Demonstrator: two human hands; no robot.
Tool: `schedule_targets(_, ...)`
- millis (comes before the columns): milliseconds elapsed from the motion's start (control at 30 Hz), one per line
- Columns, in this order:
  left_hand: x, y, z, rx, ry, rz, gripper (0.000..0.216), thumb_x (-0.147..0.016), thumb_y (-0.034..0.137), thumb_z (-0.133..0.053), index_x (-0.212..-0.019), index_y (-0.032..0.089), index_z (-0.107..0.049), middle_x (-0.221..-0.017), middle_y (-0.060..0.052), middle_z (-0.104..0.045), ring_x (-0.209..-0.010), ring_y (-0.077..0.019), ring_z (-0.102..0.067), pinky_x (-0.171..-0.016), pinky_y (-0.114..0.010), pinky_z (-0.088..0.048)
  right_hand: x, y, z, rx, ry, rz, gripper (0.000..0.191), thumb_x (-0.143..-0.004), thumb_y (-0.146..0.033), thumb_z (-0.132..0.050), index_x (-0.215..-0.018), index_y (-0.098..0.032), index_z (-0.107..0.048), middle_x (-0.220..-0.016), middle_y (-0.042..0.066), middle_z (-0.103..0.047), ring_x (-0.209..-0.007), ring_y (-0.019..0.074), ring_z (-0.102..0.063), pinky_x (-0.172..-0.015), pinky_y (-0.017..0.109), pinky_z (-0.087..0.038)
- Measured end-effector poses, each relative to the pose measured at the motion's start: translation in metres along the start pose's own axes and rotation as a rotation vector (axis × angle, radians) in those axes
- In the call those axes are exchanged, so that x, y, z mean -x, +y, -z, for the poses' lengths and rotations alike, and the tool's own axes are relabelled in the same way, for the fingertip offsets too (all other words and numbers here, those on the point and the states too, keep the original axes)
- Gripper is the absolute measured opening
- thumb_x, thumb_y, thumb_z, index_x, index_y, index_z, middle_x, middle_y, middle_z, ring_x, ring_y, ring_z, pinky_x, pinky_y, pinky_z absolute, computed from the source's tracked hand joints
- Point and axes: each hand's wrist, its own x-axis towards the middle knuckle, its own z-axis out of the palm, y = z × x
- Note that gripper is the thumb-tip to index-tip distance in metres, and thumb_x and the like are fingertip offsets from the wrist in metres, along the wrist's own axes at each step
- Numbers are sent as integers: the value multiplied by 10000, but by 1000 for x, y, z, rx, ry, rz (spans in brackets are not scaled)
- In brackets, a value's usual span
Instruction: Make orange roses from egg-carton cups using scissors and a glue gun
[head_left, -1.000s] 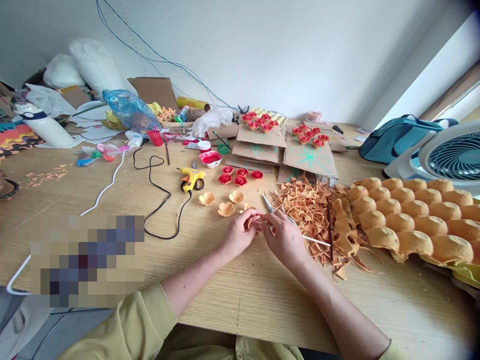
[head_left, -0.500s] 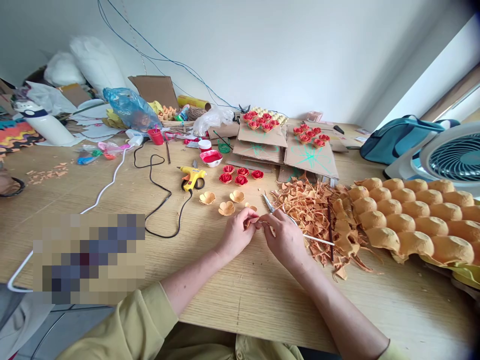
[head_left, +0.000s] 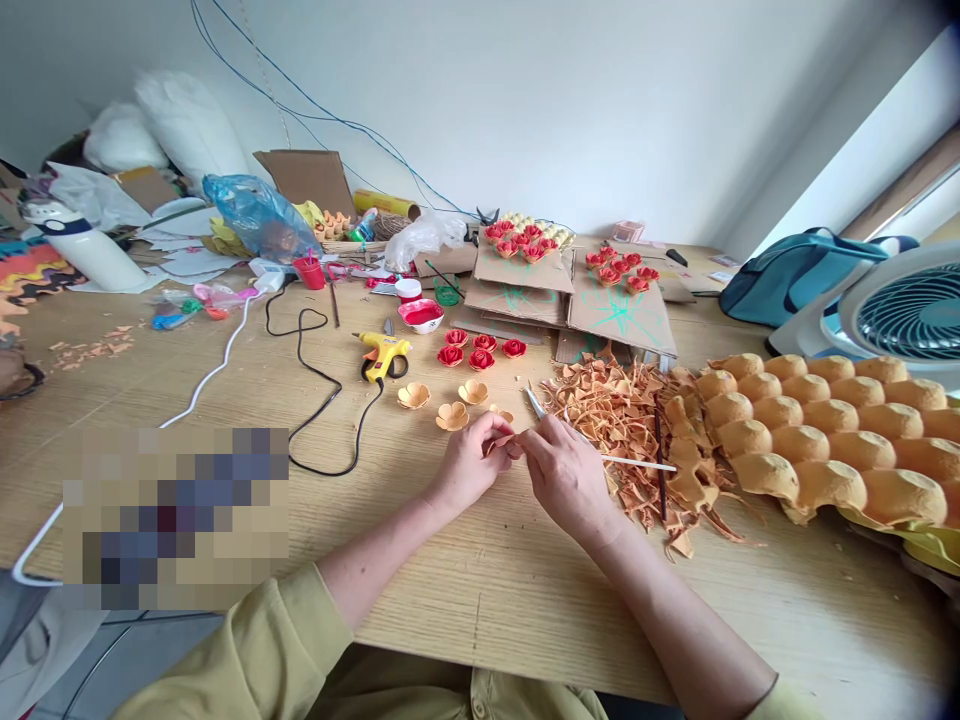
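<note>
Both your hands have slid a little toward the left and up the table since a second ago, and the scissor handle now lies flatter and points further right; your left hand (head_left: 466, 462) pinches a small orange cardboard piece (head_left: 498, 441) between thumb and fingertips, just above the pale wood-grain table (head_left: 480, 590); your right hand (head_left: 568, 477) meets it at that same piece, fingers curled narrow around thin metal scissors (head_left: 538, 405), whose pointed blades poke out past your knuckles and whose slim white handle runs off to the right over the scraps; just beyond your left hand lie plain orange flower cups (head_left: 452, 415), petal-edged and matte; to their right spreads a heap of curly orange trimmings (head_left: 626, 415), rough and fibrous, touching the bumpy moulded egg tray (head_left: 817, 440) with its rows of rounded domes; further back sit glossy red painted roses (head_left: 481, 350) and a yellow glue gun (head_left: 382, 352) with a looping black cord; behind them a small bowl of red paint (head_left: 421, 316) and flat corrugated cardboard sheets (head_left: 570, 290) bearing more red roses; far right, a white fan (head_left: 904, 315) and a blue bag (head_left: 795, 272).
</note>
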Motion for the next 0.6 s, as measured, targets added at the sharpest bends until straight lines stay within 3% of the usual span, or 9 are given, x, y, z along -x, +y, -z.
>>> schedule_targets(167, 0, -1, 0, -11, 16, -17, 61, -846, 151, -619, -892, 176, -588, -805, -22, -708, -684, -130, -667, -605, -213, -500, 1, 3, -2, -105, 18, -22, 210, -978, -149, -498, -1021, -238, -683, -881, 61, -593, -818, 190, -581, -699, 267, -411)
schedule_targets(400, 0, 2, 0, 57, 14, 57, 144, -790, 73, -629, -876, 175, -575, -758, -1, -697, -629, -120, -660, -571, -201, -498, 0, 1, -1, 61, 10, 49, 219, -983, -168, -491, -894, -228, -682, -861, 71, -593, -760, 196, -549, -657, 288, -377)
schedule_targets(500, -2, 0, 0, 103, 1, 60, 114, -800, 99, -635, -877, 169, -590, -760, -8, -698, -630, -123, -659, -575, -208, -505, 0, 2, 0, 122, -6, 93, 182, -980, -184, -509, -940, -239, -678, -880, 73, -605, -763, 204, -544, -669, 301, -379)
schedule_targets(600, -3, -4, 0, 93, 11, 10, 88, -835, 165, -634, -923, 162, -631, -840, -42, -724, -719, -148, -686, -632, -235, -533, 0, 4, -3, 27, 28, 27, 162, -985, -188, -502, -1003, -224, -659, -914, 73, -615, -802, 201, -567, -707, 298, -407)
